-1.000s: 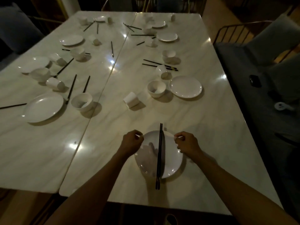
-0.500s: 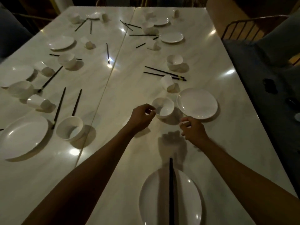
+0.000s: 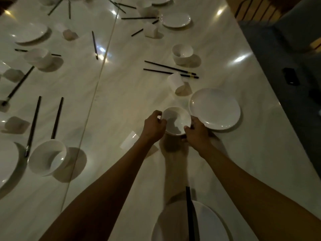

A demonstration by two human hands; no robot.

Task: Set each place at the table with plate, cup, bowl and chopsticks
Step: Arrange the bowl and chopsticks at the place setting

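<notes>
A small white bowl (image 3: 177,120) sits mid-table between my hands. My left hand (image 3: 153,125) grips its left rim and my right hand (image 3: 197,133) grips its right rim. Just right of the bowl lies a white plate (image 3: 215,108). A white cup (image 3: 129,140) lies on its side beside my left wrist. At the near edge a white plate (image 3: 208,225) carries a pair of black chopsticks (image 3: 189,213) laid across it. Another tipped cup (image 3: 176,82) and a pair of black chopsticks (image 3: 171,70) lie farther back.
White bowls (image 3: 46,157) (image 3: 182,53), plates (image 3: 175,20) (image 3: 30,33), tipped cups and loose black chopsticks (image 3: 58,117) are scattered over the two marble tables, which meet at a seam (image 3: 97,91). A dark phone (image 3: 291,78) lies on the grey seat at right.
Both hands left the near plate with its chopsticks, reached forward and took hold of the small bowl. The view moved forward over the table.
</notes>
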